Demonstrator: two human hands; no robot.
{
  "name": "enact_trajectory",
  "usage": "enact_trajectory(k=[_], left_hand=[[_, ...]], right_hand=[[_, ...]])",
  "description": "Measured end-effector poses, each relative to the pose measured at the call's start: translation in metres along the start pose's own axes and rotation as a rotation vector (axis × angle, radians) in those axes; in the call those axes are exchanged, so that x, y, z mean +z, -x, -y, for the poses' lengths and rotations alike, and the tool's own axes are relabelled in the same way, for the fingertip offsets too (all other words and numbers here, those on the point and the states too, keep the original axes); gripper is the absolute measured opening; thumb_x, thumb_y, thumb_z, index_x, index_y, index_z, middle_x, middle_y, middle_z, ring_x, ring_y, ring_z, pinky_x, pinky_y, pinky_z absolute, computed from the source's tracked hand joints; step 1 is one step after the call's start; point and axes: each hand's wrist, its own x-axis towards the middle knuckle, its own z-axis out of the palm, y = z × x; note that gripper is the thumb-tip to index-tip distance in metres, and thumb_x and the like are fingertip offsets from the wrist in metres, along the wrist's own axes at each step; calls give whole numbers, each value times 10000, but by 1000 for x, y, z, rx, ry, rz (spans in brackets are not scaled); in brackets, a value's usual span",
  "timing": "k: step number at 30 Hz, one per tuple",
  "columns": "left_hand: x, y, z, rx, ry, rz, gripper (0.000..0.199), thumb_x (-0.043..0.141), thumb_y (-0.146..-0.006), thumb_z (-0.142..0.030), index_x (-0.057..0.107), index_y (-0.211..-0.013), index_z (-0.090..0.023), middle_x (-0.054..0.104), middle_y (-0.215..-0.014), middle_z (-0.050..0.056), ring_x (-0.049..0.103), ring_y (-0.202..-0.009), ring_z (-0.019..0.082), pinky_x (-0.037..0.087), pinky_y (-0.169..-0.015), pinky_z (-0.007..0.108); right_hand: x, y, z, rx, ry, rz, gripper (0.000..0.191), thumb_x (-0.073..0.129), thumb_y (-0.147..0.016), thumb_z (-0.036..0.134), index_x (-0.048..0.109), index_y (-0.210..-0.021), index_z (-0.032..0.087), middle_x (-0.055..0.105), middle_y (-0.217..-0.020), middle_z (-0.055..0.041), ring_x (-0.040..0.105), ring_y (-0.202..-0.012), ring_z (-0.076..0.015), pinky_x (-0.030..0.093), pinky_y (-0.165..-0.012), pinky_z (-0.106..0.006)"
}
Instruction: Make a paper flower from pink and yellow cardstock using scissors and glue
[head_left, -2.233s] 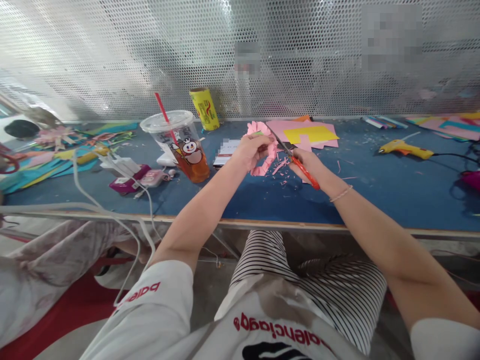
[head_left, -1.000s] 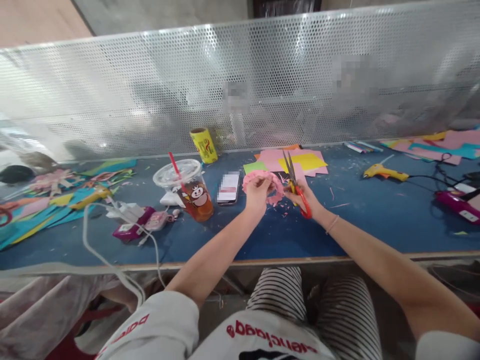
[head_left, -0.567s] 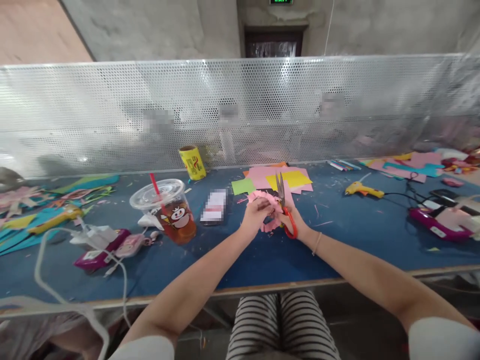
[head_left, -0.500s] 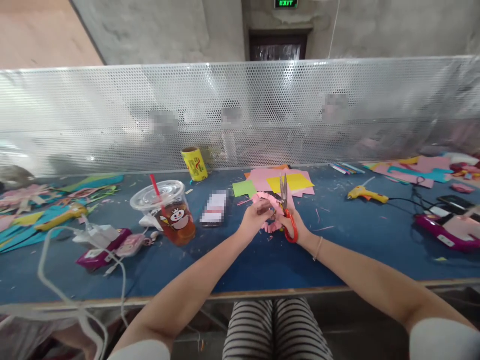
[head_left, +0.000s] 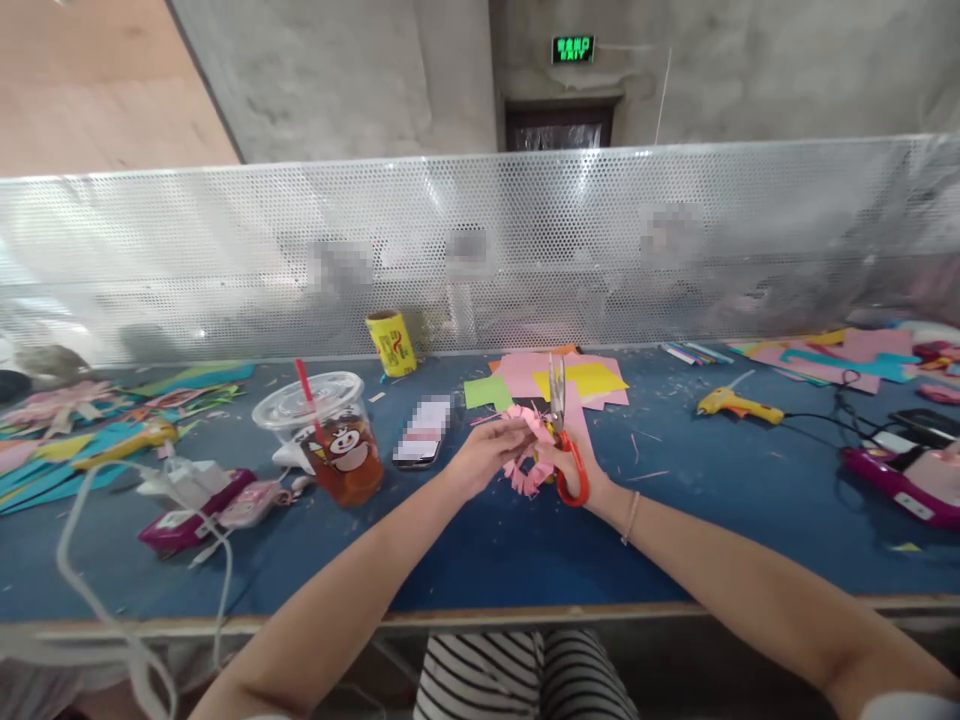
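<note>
Between my hands is a fringed pink paper ring, its cut edges sticking outward. My left hand pinches it from the left side. In my right hand are scissors with red handles, their blades pointing up and away from me, beside the ring. The fingertips of my right hand also reach the ring's right side, partly hidden behind the handle. Just beyond my hands lie sheets of pink paper, yellow paper and green paper.
A drink cup with a red straw and a phone stand to the left. A yellow tube is near the perforated screen. Glue gun and power strip are right; another power strip with cables is left.
The view has tilted up a little. My hands hold the ring a bit further left and lower, and the ring has turned in my fingers. The scissors stay in my right hand.
</note>
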Motion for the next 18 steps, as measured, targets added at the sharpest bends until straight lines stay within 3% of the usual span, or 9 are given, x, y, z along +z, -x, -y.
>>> enact_trajectory(k=[3,6,11,18], left_hand=[[-2,0,-1,38,9,-30,285,842,-556,-217,706,-785,-115,708,-773,57,670,-729,142,507,-812,292],[2,0,-1,24,39,30,288,849,-549,-229,681,-745,-101,678,-716,35,644,-678,115,509,-740,262],[9,-3,8,10,4,54,265,841,-563,-220,643,-697,-105,613,-606,-5,577,-573,60,460,-595,180],[3,-10,18,137,-61,4,305,834,-570,-285,604,-664,-108,652,-677,23,651,-680,112,516,-732,255]], right_hand=[[1,1,4,-30,-49,-15,423,696,-703,403,559,-1061,225,606,-821,-15,600,-769,-191,497,-741,-357],[0,1,9,-53,-29,-35,424,724,-666,389,563,-1009,201,581,-784,4,567,-715,-159,475,-696,-320],[-5,-2,16,-40,65,-15,328,723,-654,380,516,-825,191,473,-646,45,461,-597,-111,401,-573,-266],[-7,-3,19,18,63,26,376,732,-619,361,440,-799,206,445,-600,82,435,-508,-79,358,-494,-237]])
